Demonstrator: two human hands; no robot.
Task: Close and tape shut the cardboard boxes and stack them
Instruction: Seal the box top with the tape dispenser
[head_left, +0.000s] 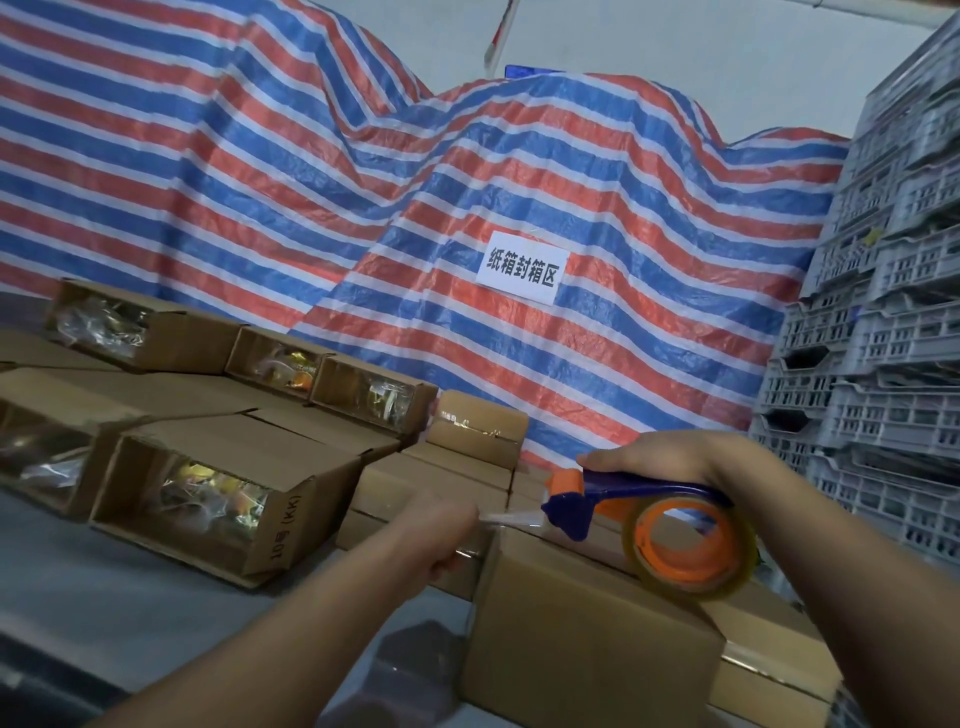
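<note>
Right hand (660, 460) gripping tape dispenser (644, 506) handle above closed cardboard box (587, 623), lower right of frame. Left hand (441, 530) pinching tape end (506, 518), drawn taut for sticking. Open boxes (208, 499) waiting left on bench (104, 613).
</note>
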